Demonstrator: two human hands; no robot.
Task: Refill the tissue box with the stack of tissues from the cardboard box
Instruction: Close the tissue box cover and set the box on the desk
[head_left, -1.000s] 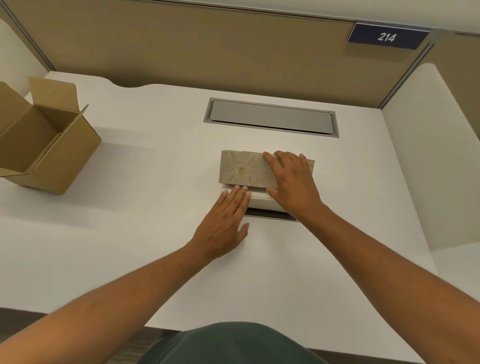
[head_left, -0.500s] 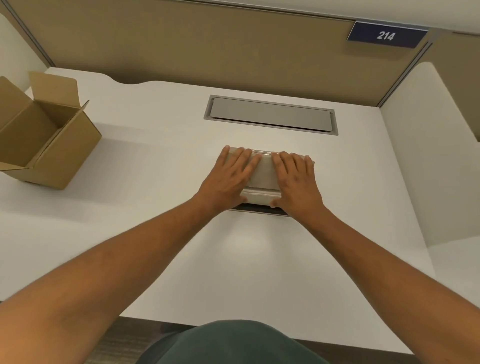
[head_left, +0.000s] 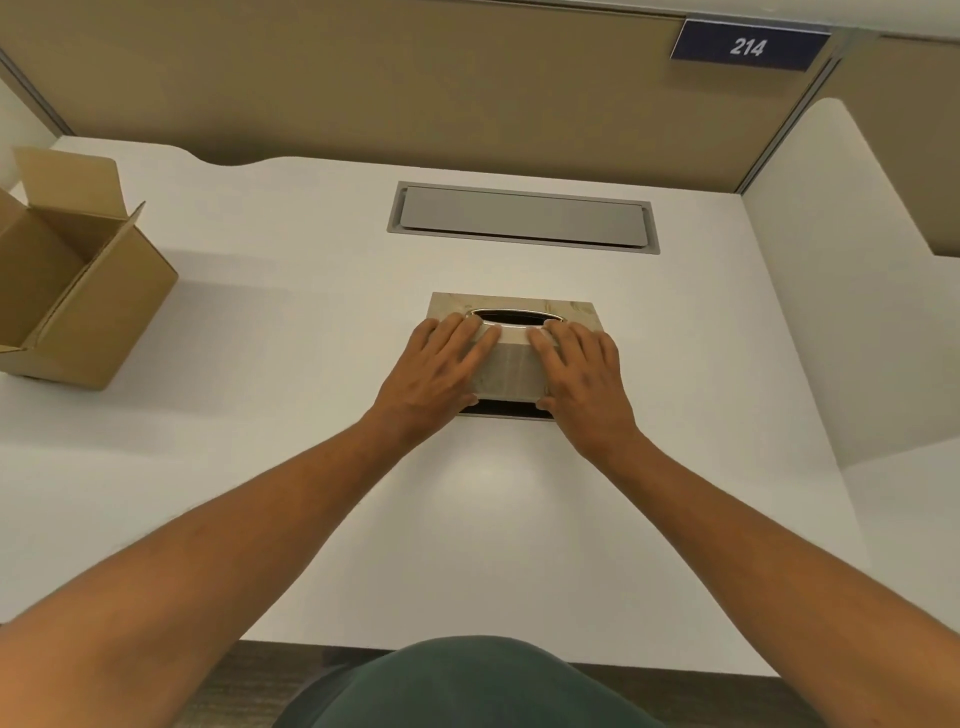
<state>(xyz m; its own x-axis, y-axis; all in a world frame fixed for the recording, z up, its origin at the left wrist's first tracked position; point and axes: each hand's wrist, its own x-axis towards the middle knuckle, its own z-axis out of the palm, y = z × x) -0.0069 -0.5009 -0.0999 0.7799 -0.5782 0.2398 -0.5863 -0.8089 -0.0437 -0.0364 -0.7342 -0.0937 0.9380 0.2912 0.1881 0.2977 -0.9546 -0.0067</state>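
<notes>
The beige marble-patterned tissue box (head_left: 511, 371) stands in the middle of the white desk (head_left: 291, 322), its oval slot (head_left: 511, 315) facing up. My left hand (head_left: 436, 369) grips its left end and my right hand (head_left: 584, 374) its right end, fingers over the top, thumbs low on the near side. A dark strip shows under the box's near edge. No tissues can be seen through the slot. The open cardboard box (head_left: 104, 317) sits at the far left of the desk, and the part of its inside in view holds nothing.
A grey recessed cable hatch (head_left: 522, 215) lies in the desk just behind the tissue box. Tan partition walls close the back and a white divider (head_left: 831, 312) the right side. A blue sign reading 214 (head_left: 748, 47) hangs at top right.
My left hand came up from the desk onto the tissue box. Both hands turned the box, so the oval slot now faces up and the pale stack is out of sight.
</notes>
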